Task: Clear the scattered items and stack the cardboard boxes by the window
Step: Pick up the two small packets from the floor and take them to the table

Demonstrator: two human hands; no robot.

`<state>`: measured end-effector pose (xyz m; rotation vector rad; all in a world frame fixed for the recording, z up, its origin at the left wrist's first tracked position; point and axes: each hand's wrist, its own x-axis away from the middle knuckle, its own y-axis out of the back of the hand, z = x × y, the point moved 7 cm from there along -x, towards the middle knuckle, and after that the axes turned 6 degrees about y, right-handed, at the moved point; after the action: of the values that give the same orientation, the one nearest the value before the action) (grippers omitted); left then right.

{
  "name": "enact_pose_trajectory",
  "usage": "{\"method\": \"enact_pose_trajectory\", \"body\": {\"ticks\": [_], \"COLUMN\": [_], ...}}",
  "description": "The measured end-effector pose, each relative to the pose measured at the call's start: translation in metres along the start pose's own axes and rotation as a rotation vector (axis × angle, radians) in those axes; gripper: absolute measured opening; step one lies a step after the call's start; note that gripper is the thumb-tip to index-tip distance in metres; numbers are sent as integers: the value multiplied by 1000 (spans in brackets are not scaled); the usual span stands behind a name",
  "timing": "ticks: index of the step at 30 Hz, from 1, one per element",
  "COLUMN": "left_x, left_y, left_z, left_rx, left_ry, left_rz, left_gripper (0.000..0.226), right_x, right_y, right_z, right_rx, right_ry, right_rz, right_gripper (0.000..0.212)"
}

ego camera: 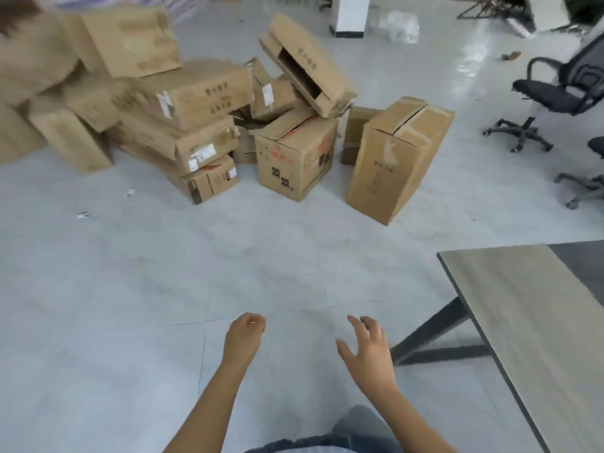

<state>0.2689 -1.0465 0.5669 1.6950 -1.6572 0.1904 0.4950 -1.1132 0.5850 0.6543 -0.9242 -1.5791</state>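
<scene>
Empty hands: left hand (245,333) loosely curled, right hand (367,346) spread. Could topple tilted top box (307,65) by jostling pile (196,125).

A wood-topped table (536,322) stands right, black office chair (549,96) and white pillar (349,11) beyond.

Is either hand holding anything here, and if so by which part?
Nothing is held: the left hand is loosely curled, the right hand spread, both short of the cardboard boxes.
</scene>
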Motion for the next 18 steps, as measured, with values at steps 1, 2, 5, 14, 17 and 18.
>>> {"method": "enact_pose_trajectory", "body": {"ticks": [1,2,5,14,17,18], "left_x": [-5,-8,-21,-98,-117,-123], "left_y": [10,19,47,137,166,172], "left_z": [10,18,32,-13,-34,-38], "left_rx": [18,31,75,183,244,268], "left_ry": [40,74,146,240,278,299], "left_rz": [-21,-34,-99,-394,-513,-544], "left_gripper": [21,18,12,16,14,14], "right_x": [-10,-21,-60,-234,-278,-287], "right_y": [-8,-17,-49,-101,-111,-117], "right_z": [9,17,44,179,221,230], "right_rx": [-8,-24,-31,-112,-158,-162], "right_ry": [42,72,116,437,499,519], "right_rz": [3,12,177,358,392,421], "right_gripper": [50,49,51,48,45,44]}}
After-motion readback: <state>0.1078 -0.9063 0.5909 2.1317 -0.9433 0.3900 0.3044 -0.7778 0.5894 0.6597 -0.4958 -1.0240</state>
